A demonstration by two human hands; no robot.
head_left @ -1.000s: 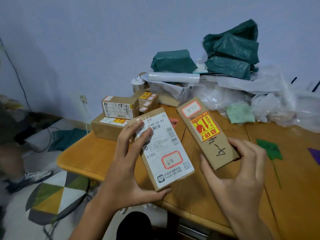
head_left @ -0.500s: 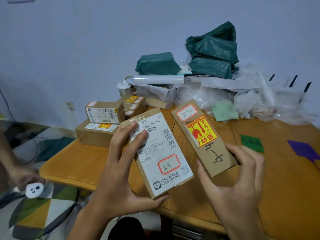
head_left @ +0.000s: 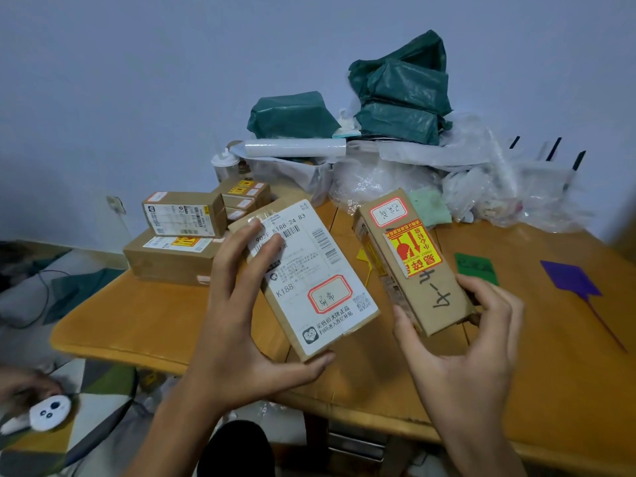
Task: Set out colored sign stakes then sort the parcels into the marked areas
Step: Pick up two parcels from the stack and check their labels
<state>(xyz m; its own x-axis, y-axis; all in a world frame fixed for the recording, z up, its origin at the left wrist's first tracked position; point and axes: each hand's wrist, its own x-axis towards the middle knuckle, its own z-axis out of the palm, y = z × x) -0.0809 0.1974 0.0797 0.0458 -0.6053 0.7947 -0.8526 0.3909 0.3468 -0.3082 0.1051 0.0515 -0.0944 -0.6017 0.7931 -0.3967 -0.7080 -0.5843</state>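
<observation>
My left hand [head_left: 241, 325] grips a flat cardboard parcel with a white shipping label [head_left: 309, 277], tilted up above the wooden table [head_left: 144, 321]. My right hand [head_left: 468, 346] holds the near end of a narrow brown parcel with a yellow and red fragile sticker [head_left: 413, 259], lifted off the table. A green sign stake [head_left: 476, 268] and a purple sign stake [head_left: 571, 280] lie flat on the table to the right. Part of a yellow sign stake [head_left: 364, 258] shows between the two parcels.
Several brown boxes [head_left: 175, 242] are stacked at the table's far left corner. Green bagged parcels [head_left: 399, 98], a white roll [head_left: 296, 148] and crumpled clear plastic [head_left: 481, 177] fill the back. Another person's hand holding a small white object [head_left: 50, 411] is at the lower left, over the floor.
My right hand has closed on the narrow parcel and lifted and turned it up off the table. The view shifted left. The other person's hand stays at the lower left.
</observation>
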